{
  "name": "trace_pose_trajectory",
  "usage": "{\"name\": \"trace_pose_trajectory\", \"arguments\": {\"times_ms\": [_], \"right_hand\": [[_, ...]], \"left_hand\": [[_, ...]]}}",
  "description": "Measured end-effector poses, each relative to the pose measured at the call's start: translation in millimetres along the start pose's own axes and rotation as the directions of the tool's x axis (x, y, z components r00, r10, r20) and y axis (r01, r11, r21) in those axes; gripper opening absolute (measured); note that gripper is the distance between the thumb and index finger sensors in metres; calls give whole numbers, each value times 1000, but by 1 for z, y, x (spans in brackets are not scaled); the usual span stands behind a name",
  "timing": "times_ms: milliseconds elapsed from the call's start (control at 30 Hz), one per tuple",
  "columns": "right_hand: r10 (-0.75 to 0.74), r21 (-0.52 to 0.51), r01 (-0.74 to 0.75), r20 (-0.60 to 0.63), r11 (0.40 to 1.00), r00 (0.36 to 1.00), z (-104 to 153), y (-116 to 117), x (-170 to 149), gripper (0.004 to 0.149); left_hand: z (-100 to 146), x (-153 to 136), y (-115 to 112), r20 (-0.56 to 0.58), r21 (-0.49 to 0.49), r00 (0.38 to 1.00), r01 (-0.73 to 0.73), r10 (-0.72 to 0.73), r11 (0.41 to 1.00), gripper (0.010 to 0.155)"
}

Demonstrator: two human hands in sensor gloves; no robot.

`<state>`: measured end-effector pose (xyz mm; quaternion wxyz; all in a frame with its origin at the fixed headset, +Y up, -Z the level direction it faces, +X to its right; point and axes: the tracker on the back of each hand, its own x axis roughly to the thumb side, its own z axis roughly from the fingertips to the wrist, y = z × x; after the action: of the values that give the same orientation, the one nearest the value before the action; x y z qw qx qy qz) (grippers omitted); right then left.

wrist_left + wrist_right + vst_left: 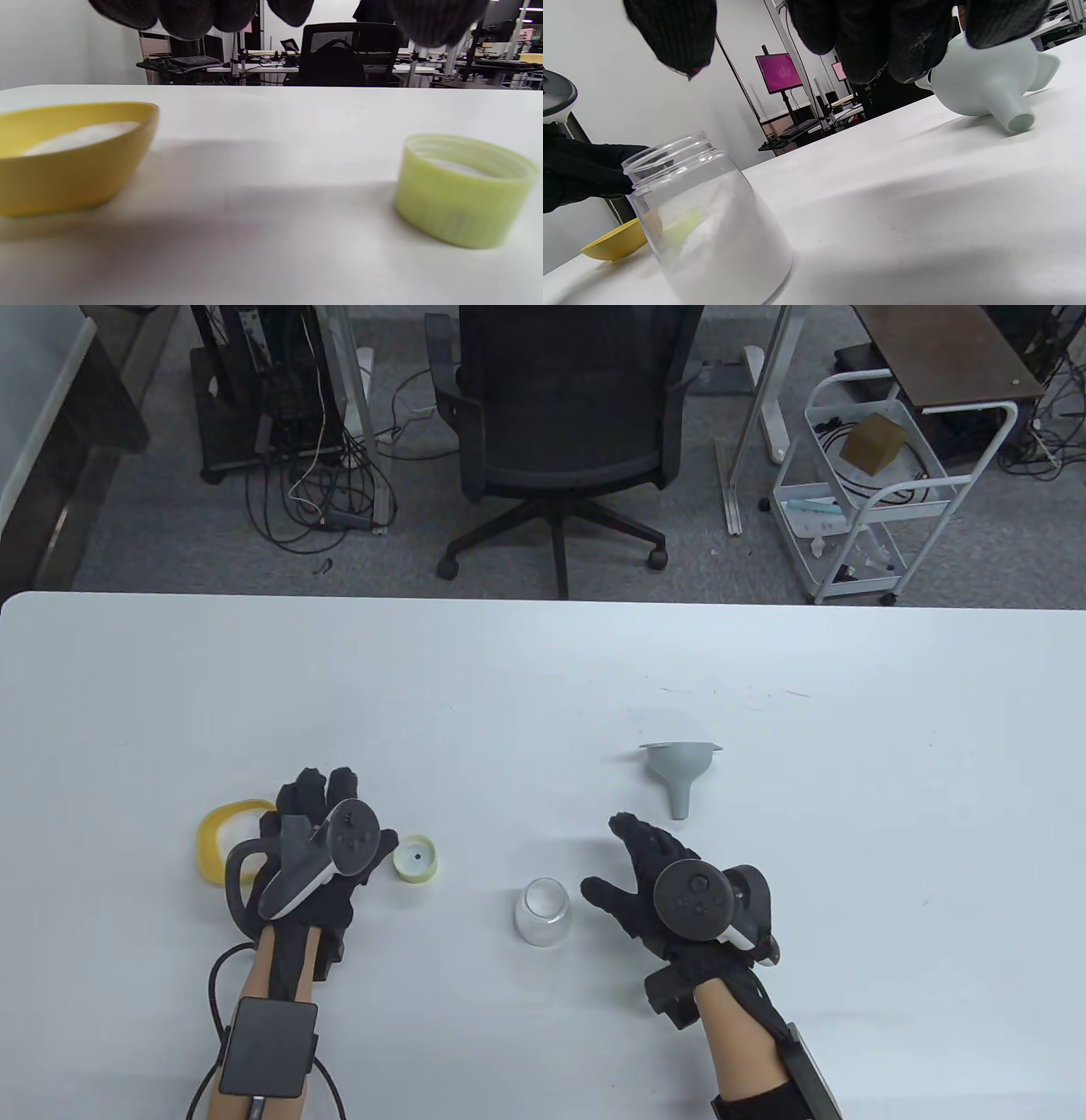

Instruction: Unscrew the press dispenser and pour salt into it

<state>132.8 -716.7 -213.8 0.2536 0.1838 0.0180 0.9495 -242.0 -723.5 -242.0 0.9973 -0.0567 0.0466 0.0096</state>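
Note:
The clear dispenser jar (542, 911) stands open and upright on the table, holding white salt; it is large in the right wrist view (712, 228). Its yellow-green cap (416, 859) lies apart on the table, also seen in the left wrist view (464, 188). A yellow bowl (222, 840) with salt sits at the left (72, 156). A grey funnel (680, 768) lies on its side (992, 84). My left hand (327, 823) hovers open between the bowl and the cap, holding nothing. My right hand (632, 865) is open just right of the jar, not touching it.
The table's far edge (543, 598) runs across the middle of the table view, with an office chair (560, 432) and a white cart (874, 492) beyond it. Cables trail from both wrists at the near edge.

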Motion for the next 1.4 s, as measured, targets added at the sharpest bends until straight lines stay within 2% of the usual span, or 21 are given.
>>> {"name": "trace_pose_trajectory", "arguments": {"times_ms": [333, 533, 667, 800, 1000, 1233, 1300, 1400], "right_hand": [[-5, 3, 5, -2, 1000, 1000, -1, 1, -1, 86], [-7, -3, 7, -2, 1000, 1000, -1, 1, -2, 85], [-8, -7, 8, -2, 1000, 1000, -1, 1, -3, 85], [-8, -12, 8, -3, 1000, 1000, -1, 0, -4, 85], [-2, -11, 2, -2, 1000, 1000, -1, 1, -5, 84], [13, -9, -14, -3, 1000, 1000, -1, 2, -4, 83], [16, -10, -16, -4, 1000, 1000, -1, 2, -4, 83], [20, -11, -20, -4, 1000, 1000, -1, 3, -4, 82]], "left_hand": [[-2, -44, 2, -157, 24, 988, 2, 2, 1000, 101], [-3, -76, -4, -286, -34, 957, -66, 54, 997, 108], [-4, -95, -12, -351, -100, 930, -149, 106, 984, 104], [-3, -112, -19, -412, -135, 896, -241, 167, 961, 92], [-3, -124, -29, -482, -138, 851, -310, 210, 941, 80], [-6, -129, -46, -540, -200, 819, -348, 193, 916, 74], [-6, -131, -47, -555, -161, 805, -352, 210, 922, 72], [-5, -134, -49, -566, -150, 777, -424, 274, 893, 74]]}}
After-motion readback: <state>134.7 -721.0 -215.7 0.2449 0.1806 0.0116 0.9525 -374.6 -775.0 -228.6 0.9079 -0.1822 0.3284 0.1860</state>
